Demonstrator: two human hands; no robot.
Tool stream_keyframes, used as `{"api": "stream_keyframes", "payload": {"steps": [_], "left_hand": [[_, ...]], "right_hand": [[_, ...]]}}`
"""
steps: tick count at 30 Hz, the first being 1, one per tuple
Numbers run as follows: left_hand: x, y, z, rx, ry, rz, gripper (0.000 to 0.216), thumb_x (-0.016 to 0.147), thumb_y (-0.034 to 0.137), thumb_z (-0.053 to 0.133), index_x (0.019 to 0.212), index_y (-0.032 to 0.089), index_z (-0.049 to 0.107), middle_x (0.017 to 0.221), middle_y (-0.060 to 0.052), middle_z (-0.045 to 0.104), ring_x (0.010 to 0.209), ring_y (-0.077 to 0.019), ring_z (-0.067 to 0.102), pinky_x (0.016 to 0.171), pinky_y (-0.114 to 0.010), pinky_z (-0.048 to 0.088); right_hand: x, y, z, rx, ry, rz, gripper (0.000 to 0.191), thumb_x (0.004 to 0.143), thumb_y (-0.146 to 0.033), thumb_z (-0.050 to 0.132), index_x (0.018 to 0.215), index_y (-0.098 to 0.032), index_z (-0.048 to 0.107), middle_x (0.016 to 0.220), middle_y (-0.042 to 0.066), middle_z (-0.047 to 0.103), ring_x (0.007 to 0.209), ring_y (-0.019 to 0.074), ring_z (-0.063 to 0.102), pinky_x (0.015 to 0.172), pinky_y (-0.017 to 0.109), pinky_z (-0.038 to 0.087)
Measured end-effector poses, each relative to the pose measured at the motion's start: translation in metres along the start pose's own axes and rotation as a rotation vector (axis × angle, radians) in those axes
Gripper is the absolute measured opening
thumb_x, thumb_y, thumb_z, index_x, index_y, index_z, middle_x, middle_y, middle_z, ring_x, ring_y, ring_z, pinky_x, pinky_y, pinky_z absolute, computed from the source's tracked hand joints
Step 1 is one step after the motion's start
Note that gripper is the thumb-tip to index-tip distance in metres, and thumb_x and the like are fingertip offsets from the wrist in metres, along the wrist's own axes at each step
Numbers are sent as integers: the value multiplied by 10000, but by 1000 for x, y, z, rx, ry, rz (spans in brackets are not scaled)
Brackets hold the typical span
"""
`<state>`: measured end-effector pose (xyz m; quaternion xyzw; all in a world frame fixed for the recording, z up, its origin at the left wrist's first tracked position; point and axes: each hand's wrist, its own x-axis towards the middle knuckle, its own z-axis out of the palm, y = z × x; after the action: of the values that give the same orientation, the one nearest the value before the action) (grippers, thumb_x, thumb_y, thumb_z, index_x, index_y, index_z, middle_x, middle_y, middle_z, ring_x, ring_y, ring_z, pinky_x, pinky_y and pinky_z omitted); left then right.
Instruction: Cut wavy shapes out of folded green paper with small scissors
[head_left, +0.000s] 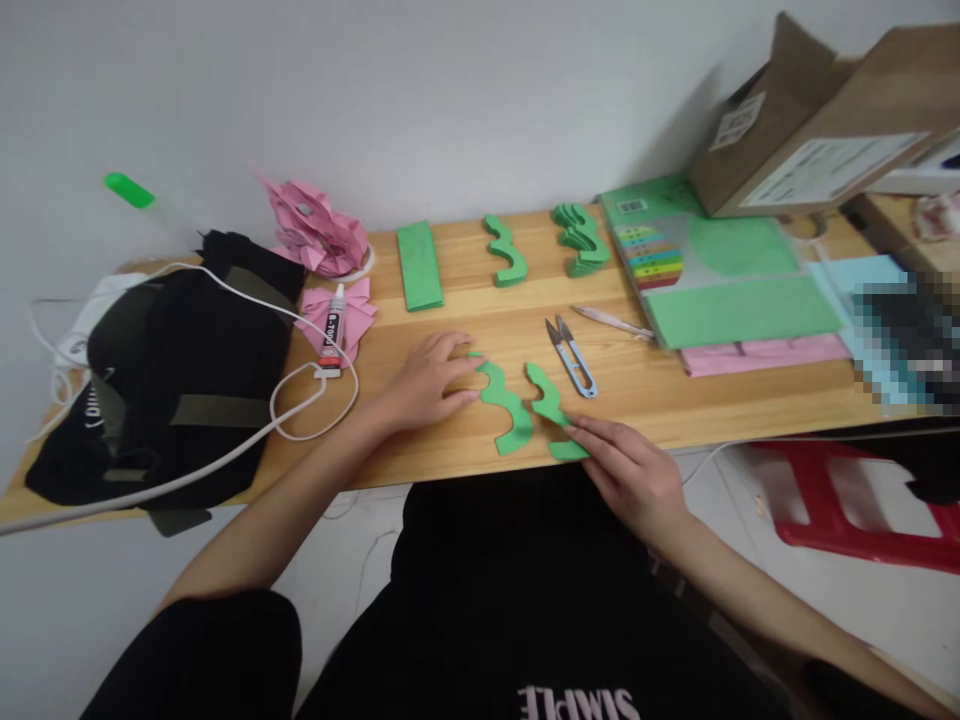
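My left hand (431,385) lies on the wooden table with its fingers apart, and its fingertips reach the upper left edge of a wavy green paper strip (511,412). My right hand (634,472) has its fingers together, holding the lower part of a second wavy green paper strip (546,392); the fingers hide part of it. Just beyond this strip lie blue-handled thread snips (576,362) with their blades apart. Farther back are another wavy green cutout (506,255), a pile of wavy green cutouts (581,245) and a folded green paper rectangle (420,268).
A white pen (611,322) points toward a pack of green paper (742,310). An opened cardboard box (825,130) stands at the back right. On the left are a glue tube (333,330), pink folded paper (319,230), a black bag (202,370) and a white cable (180,485).
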<state>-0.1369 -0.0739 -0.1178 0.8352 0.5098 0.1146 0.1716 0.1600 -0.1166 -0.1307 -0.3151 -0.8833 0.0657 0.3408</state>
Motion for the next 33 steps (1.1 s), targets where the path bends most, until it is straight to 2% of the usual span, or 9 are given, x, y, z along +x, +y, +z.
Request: {"api": "stream_keyframes", "payload": {"steps": [4,7,10,17,21,23,26,29,33], "left_hand": [[-6,1,4,-33,9,2,418,864,336,575,1247,174,612,1419,-176,451,1374,-337,370,1124,-538,305],[-8,0,3,-66,66,-15,460,874,348,567,1298,169,562,1396,-179,481,1367,-320,388,1120,-529,317],[-9,-2,0,-56,108,-41,402,873,351,572,1231,169,607,1373,-172,503,1352,-312,410,1118,-526,318],[-5,1,4,-15,127,-101,397,836,446,636,1140,191,651,1353,-146,518,1327,-317,434,1105,-514,335],[-1,5,6,-12,122,-143,458,759,450,721,1114,175,630,1338,-158,521,1311,-330,445,1097,-521,337],[0,6,6,-31,108,-177,472,723,443,751,1094,184,616,1341,-152,510,1308,-328,446,1087,-524,345],[1,6,5,-78,95,-192,348,770,412,703,1023,189,616,1349,-137,486,1309,-308,442,1084,-510,348],[1,7,1,-103,115,-200,201,865,339,574,970,175,624,1323,-128,496,1293,-281,449,1083,-486,348],[1,13,-8,-126,98,-199,258,905,357,471,869,173,648,1002,-85,629,1008,-233,580,940,-423,444]], "right_hand": [[7,-6,17,30,54,2,411,908,-53,524,1300,-166,571,1122,187,712,1046,253,692,803,388,612],[15,-10,32,64,17,-69,357,920,-74,520,1257,-148,609,1147,191,710,1091,257,674,847,381,602],[20,-12,41,71,-31,-91,323,927,-87,503,1204,-147,657,1154,185,711,1120,272,657,875,406,589],[20,-15,37,22,-219,-74,417,887,-123,455,1266,-123,630,1262,183,659,1227,315,572,953,501,526],[19,-16,32,-16,-259,-94,469,907,-344,508,1265,-60,617,1302,225,621,1265,356,528,978,536,492],[16,-16,31,-27,-276,-108,466,906,-391,560,1252,-86,629,1286,214,637,1248,344,546,986,525,486],[11,-14,32,-15,-205,-151,274,908,-209,594,1164,-172,684,1199,148,701,1201,290,590,970,477,497],[9,-15,31,39,-89,-218,233,891,-119,609,1083,-204,711,1077,104,748,1093,248,642,887,422,535],[19,-19,17,128,19,-138,211,905,-154,610,1064,-241,718,968,71,755,884,213,671,746,364,568]]}}
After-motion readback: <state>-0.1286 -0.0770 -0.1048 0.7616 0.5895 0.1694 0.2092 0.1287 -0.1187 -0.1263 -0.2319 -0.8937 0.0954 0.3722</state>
